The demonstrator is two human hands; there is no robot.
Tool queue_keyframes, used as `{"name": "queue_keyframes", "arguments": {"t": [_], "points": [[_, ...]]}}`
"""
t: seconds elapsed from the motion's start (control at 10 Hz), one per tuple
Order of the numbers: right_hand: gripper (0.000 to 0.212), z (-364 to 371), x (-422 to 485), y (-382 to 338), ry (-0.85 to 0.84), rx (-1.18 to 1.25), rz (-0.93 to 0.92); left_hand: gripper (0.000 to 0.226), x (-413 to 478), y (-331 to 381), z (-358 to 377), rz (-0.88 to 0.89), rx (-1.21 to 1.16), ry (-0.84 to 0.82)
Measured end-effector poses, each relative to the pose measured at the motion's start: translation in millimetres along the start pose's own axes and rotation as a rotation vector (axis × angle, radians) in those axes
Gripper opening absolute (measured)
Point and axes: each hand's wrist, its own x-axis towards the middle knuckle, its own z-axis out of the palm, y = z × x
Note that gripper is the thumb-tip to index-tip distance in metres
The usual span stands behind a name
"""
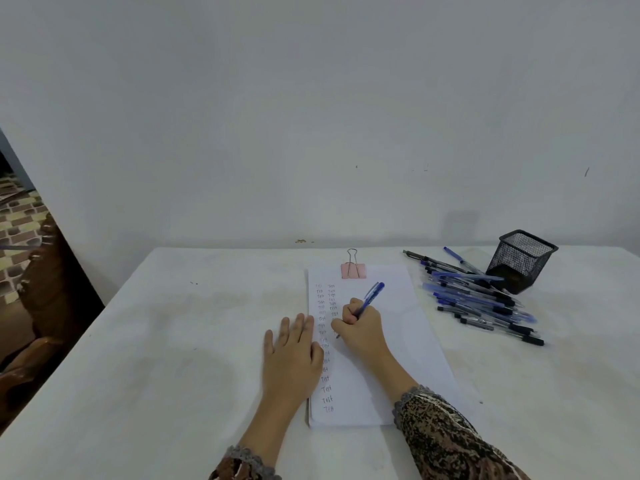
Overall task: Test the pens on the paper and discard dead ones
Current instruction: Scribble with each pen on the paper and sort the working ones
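A white paper pad (398,327) lies on the table, held at its top by a pink binder clip (353,270). Two columns of small "Test" words run down its left side. My right hand (360,332) grips a blue pen (370,299) with its tip down on the paper beside the second column. My left hand (292,351) lies flat, fingers spread, on the pad's left edge. A heap of several blue and black pens (481,299) lies to the right of the pad.
A black mesh pen holder (523,259) lies tipped against the pen heap at the back right. The white table (173,341) meets a plain wall at the back. Its left edge drops off beside dark wooden furniture (45,306).
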Motion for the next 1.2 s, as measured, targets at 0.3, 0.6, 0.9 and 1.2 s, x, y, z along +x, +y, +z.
{"name": "queue_keyframes", "arguments": {"t": [0.3,0.6,0.9,1.2], "points": [[0.050,-4.3,-0.5,-2.7,0.020,-0.004,-0.015,0.053,-0.2,0.0,0.0,0.000,0.001,0.000],[0.050,-3.7,2.0,-0.2,-0.016,-0.064,-0.028,0.053,-0.6,0.4,-0.4,0.001,-0.007,0.003],[0.048,-5.2,4.5,3.1,-0.012,-0.093,-0.022,0.053,-1.0,0.2,-0.4,0.001,-0.010,0.006],[0.051,-6.0,6.2,3.4,0.010,-0.097,-0.037,0.052,-1.8,-0.3,-0.8,0.005,-0.017,0.003]]}}
